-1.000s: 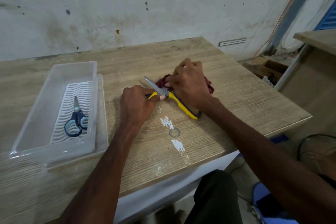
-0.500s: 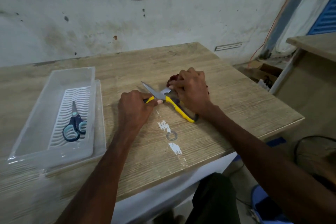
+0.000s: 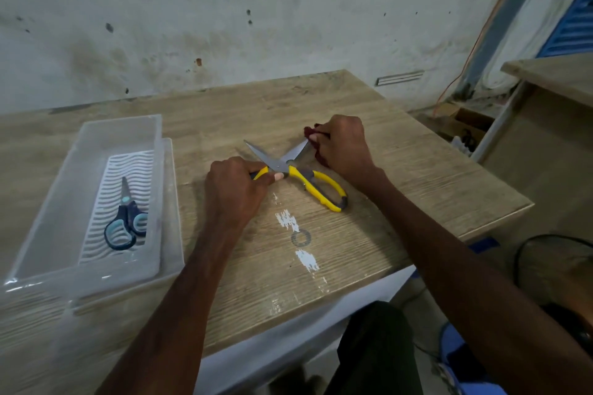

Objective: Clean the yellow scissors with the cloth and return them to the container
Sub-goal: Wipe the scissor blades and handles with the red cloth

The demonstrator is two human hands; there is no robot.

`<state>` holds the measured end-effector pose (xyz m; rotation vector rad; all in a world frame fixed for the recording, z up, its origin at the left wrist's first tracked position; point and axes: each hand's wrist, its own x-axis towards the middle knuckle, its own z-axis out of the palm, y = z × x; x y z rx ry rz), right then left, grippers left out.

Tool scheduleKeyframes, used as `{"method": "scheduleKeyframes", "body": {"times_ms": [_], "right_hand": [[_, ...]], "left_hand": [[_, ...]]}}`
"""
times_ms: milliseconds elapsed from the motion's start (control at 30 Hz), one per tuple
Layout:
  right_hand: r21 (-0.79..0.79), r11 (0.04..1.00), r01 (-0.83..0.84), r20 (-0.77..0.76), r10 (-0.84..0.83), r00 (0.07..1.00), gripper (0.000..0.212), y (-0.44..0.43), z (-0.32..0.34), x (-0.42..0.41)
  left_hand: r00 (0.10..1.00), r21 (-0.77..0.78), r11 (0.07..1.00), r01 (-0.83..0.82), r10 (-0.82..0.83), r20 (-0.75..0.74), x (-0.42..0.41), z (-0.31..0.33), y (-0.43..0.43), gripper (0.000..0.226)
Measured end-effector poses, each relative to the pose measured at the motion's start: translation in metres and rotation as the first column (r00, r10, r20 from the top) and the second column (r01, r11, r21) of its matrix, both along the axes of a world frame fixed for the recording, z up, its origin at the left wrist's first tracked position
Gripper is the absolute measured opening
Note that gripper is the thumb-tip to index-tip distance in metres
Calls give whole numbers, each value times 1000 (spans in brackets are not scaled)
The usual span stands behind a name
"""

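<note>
The yellow scissors (image 3: 316, 179) lie spread wide on the wooden table (image 3: 369, 234), blades pointing away from me. My left hand (image 3: 232, 192) grips one yellow handle and pins it to the table. My right hand (image 3: 345, 146) holds a dark red cloth (image 3: 313, 135) bunched around the tip of the right blade. The other handle loop lies free, toward the front right. A clear plastic container (image 3: 93, 202) stands at the left.
Blue-handled scissors (image 3: 126, 223) rest on the ribbed insert inside the container. White paint marks (image 3: 301, 240) sit on the table in front of the scissors. A second table (image 3: 555, 74) and a black fan (image 3: 558, 269) stand to the right.
My right hand has slid with the cloth outward along the blade, from near the pivot to its tip. The bare right blade now shows. My left hand kept its grip.
</note>
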<state>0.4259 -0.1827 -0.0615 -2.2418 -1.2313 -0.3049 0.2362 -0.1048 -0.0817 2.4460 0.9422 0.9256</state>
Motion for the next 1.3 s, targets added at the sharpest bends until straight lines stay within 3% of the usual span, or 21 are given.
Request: {"method": "scheduleKeyframes", "body": {"times_ms": [100, 167, 267, 400, 467, 567, 633, 800, 933, 1000, 1067, 1167, 1300], "right_hand": [[176, 981, 81, -16, -79, 997, 17, -2, -1, -6], [301, 953, -41, 37, 31, 999, 13, -10, -2, -30], [126, 955, -270, 118, 256, 959, 17, -11, -6, -54], [71, 982, -173, 71, 168, 983, 56, -3, 7, -35], [-33, 996, -85, 90, 88, 992, 44, 0, 11, -30], [-13, 986, -169, 78, 169, 983, 22, 1, 5, -39], [51, 975, -215, 83, 210, 974, 22, -1, -4, -40], [35, 999, -25, 79, 22, 997, 19, 1, 7, -17], [115, 964, -238, 111, 226, 968, 16, -13, -3, -42], [128, 955, -269, 122, 253, 960, 18, -18, -7, -40], [134, 965, -225, 112, 211, 971, 17, -18, -8, -33], [78, 984, -162, 113, 153, 982, 35, -14, -8, -28], [23, 999, -47, 16, 46, 999, 20, -9, -7, -11]], "left_hand": [[1000, -29, 1000, -3, 4, 24, 1, -1, 1, 31], [999, -14, 999, -32, 33, 29, 3, -4, 3, 34], [999, 16, 999, -45, 45, 16, 5, -7, 6, 36], [999, 45, 999, -28, 30, -45, 5, -8, 6, 37], [998, 32, 999, -37, 38, -48, 6, -7, 5, 36], [999, -7, 999, -40, 40, -6, 4, -5, 2, 35], [999, -9, 999, -40, 40, 2, 4, -4, 2, 35], [999, -20, 999, -40, 41, 17, 3, -3, 0, 35], [998, -48, 998, -50, 51, 36, 3, 0, -3, 34], [998, -56, 997, -44, 46, 36, 3, 0, -3, 33], [999, -64, 998, -28, 30, 36, 3, -1, -1, 33], [999, -68, 997, -23, 26, 48, 4, -3, 0, 36], [999, -61, 998, -20, 23, 46, 3, -2, 0, 39]]}}
